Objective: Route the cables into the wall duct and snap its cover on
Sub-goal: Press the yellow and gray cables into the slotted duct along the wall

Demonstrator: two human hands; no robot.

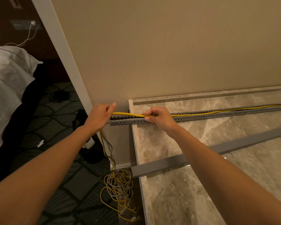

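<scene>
Item: slotted grey plastic cable duct (pixel 201 116), open-topped, lying along the back of the polished beige marble counter (pixel 234 159), its left end overhanging the counter edge near the beige wall (pixel 152 46); Contents: thin yellow round-jacketed cable (pixel 128 114) running the length of the duct, with something dark beside it inside that cannot be identified; Left hand (pixel 101 116): grip closed around the yellow cable just past the duct's left end, where the cable bends down toward the floor; Right hand (pixel 157 116): fingertips pinched together on the same cable over the duct, pressing it toward the channel; Slack: tangled coil of yellow and grey cables (pixel 118 189) on the patterned floor below; Cover: long flat grey plastic strip (pixel 217 148), lying diagonally on the counter, well apart from the duct, not yet fitted; Handling, judged: cable light, limp and springy, best held in short spans between two hands and fed down between the side fingers; those thin fingers probably flex and could snap; cover likely stiff but bendable, to be pressed on from one end; Not visible: duct's right end, cut off by the frame; cable ends and plugs; how the duct is fixed
</scene>
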